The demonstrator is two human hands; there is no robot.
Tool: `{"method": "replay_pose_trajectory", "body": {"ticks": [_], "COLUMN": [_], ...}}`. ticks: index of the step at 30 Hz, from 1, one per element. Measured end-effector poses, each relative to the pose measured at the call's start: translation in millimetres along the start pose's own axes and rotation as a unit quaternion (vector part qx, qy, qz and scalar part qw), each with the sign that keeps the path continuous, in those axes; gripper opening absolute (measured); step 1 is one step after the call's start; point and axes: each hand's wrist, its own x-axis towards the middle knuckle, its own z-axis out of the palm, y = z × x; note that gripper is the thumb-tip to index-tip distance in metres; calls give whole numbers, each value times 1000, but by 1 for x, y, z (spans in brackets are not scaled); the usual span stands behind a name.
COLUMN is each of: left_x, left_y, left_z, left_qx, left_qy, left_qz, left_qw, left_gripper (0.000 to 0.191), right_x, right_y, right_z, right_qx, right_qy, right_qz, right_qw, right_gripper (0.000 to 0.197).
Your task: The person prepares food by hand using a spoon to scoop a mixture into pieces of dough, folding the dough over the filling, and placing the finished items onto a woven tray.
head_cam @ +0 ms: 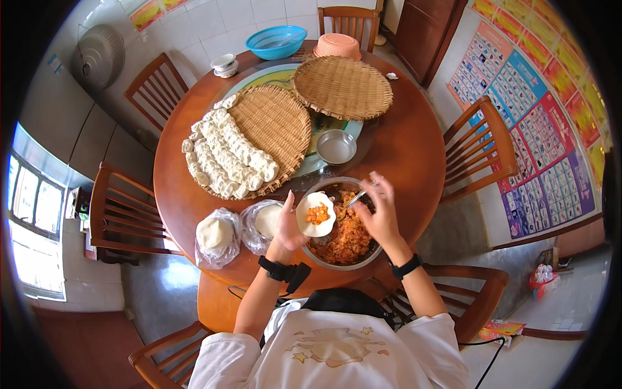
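My left hand (290, 226) holds a round dumpling wrapper (302, 222) on its palm and fingers, with a small heap of orange chopped filling (317, 214) in the middle. My right hand (381, 214) is over the right side of a steel bowl (351, 267), its fingers spread around the handle of a metal spoon (357, 198). Whether the fingers grip the handle is not plain. More orange filling (347, 240) lies in the bowl, and the spoon leans into it. Left of my left hand, a stack of wrappers (268, 221) sits in an open plastic bag.
Another plastic bag holds pale dough wrappers (215, 234). Rows of folded dumplings (228, 153) cover the left part of a woven tray (272, 116). Behind are a second woven tray (342, 87), a metal bowl (336, 147), a blue basin (276, 43) and a pink basket (337, 46). Chairs surround the round table (413, 160).
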Motion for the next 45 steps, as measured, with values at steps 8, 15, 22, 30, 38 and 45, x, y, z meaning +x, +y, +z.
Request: {"method": "replay_pose_trajectory", "body": {"ticks": [8, 15, 22, 30, 38, 45], "left_x": [5, 4, 0, -3, -4, -3], "left_y": [-12, -14, -23, -29, -35, -34], "left_z": [4, 12, 21, 24, 29, 21], "left_qx": [1, 65, 129, 207, 408, 461], "left_qy": [12, 6, 57, 95, 82, 90], "left_qz": [-7, 1, -23, -27, 32, 55], "left_qw": [1000, 998, 990, 973, 909, 881], "left_gripper": [64, 69, 60, 50, 31, 31], "right_x": [-13, -5, -7, -14, -12, -14], "right_y": [-24, -29, -17, -9, -23, -31], "right_z": [0, 6, 20, 24, 15, 10], "right_qx": [-85, 48, 98, 124, 222, 350], "right_qy": [-117, -71, -59, -91, -152, -88], "right_qz": [-224, -75, 69, 136, 310, 350], "right_qw": [964, 993, 991, 979, 912, 865], "right_gripper": [27, 12, 10, 15, 21, 22]}}
